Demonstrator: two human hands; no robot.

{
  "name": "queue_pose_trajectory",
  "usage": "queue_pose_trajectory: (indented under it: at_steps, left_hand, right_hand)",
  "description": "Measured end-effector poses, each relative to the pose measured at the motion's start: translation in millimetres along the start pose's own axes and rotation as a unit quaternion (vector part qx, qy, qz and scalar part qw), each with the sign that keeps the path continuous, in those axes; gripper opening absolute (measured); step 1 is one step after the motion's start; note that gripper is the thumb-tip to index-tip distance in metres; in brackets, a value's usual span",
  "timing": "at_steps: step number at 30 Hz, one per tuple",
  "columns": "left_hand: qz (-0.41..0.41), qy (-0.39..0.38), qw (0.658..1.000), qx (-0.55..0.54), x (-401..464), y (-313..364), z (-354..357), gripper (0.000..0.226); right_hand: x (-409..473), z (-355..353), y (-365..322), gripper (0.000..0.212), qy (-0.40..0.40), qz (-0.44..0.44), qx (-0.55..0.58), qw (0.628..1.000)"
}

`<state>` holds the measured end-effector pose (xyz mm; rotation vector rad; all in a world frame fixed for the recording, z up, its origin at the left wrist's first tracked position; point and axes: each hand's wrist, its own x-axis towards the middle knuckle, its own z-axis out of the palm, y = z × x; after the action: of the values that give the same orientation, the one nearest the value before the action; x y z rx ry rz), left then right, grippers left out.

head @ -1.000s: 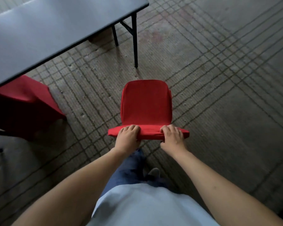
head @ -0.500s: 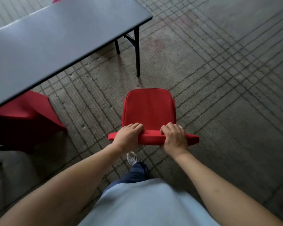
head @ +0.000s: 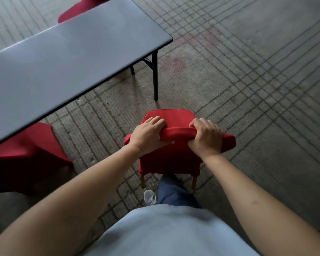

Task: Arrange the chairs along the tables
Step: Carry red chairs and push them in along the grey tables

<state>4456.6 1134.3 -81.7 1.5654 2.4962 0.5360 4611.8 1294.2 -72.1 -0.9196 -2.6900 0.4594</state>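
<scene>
A red fabric-covered chair [head: 174, 159] stands in front of me, just short of the near right leg of the dark grey table [head: 67, 58]. My left hand [head: 148, 136] grips the left part of its backrest top and my right hand [head: 206, 138] grips the right part. The seat is mostly hidden behind the backrest and my hands; two wooden rear legs show below the cover.
A second red chair [head: 24, 156] sits tucked at the table's near side on the left. A third red chair [head: 78, 8] shows beyond the table's far edge. The thin black table leg [head: 155, 76] stands just ahead of my chair. Ribbed carpet floor stretches to the right.
The chair has come closer to the table's corner leg, and its backrest now hides most of the seat. Both hands keep their hold on the backrest top.
</scene>
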Motion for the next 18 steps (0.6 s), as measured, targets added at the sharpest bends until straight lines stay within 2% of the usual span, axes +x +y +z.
queue_pose_trajectory:
  at_steps: [5, 9, 13, 18]
  left_hand:
    - [0.009, 0.016, 1.000, -0.005, 51, -23, -16, 0.068]
    - [-0.003, 0.007, 1.000, 0.013, 99, -39, -31, 0.069]
    - [0.015, 0.000, 1.000, -0.015, 134, -46, -43, 0.062]
    - [0.031, -0.023, 0.999, -0.031, 159, -57, -50, 0.044]
  right_hand:
    - [59, -6, -4, 0.035, 0.000, -0.026, 0.017, 1.000]
    - [115, -14, 1, 0.045, -0.041, -0.075, 0.029, 0.996]
    - [169, -19, -4, 0.032, -0.114, -0.088, 0.020, 0.989]
    - [203, -14, -14, 0.021, -0.137, -0.101, -0.006, 0.985]
